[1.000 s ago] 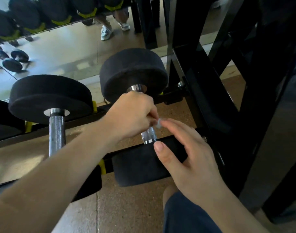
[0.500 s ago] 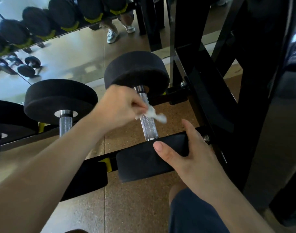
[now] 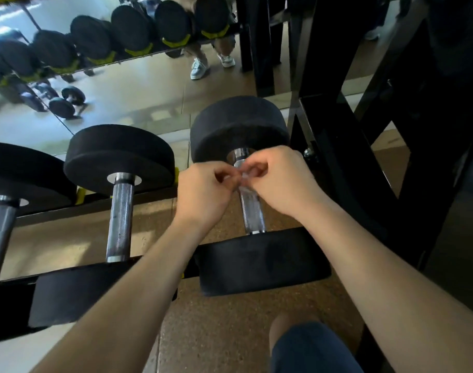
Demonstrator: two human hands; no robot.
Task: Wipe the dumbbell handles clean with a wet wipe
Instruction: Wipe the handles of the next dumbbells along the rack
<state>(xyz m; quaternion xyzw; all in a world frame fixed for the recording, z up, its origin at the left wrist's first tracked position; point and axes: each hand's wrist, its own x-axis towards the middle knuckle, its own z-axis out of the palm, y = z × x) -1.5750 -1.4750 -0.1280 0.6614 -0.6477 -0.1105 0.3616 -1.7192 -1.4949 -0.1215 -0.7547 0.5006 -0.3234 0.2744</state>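
A black dumbbell rests on the rack at centre, its knurled chrome handle (image 3: 252, 211) running toward me between two black heads (image 3: 238, 127). Both hands meet above the far part of that handle. My left hand (image 3: 203, 192) and my right hand (image 3: 281, 181) each pinch a small white wet wipe (image 3: 243, 180) between their fingertips. The wipe is mostly hidden by the fingers. It hangs just over the handle; whether it touches the metal I cannot tell.
A second dumbbell with a chrome handle (image 3: 121, 219) lies on the rack to the left, and a third (image 3: 0, 232) at the far left. The black rack frame (image 3: 364, 162) rises on the right. A mirror (image 3: 122, 76) behind reflects more dumbbells. My knee (image 3: 310, 345) is below.
My right hand has lifted off the near dumbbell head and come up to the wipe. My left hand, which held the wipe alone, now shares it. The view has tilted slightly.
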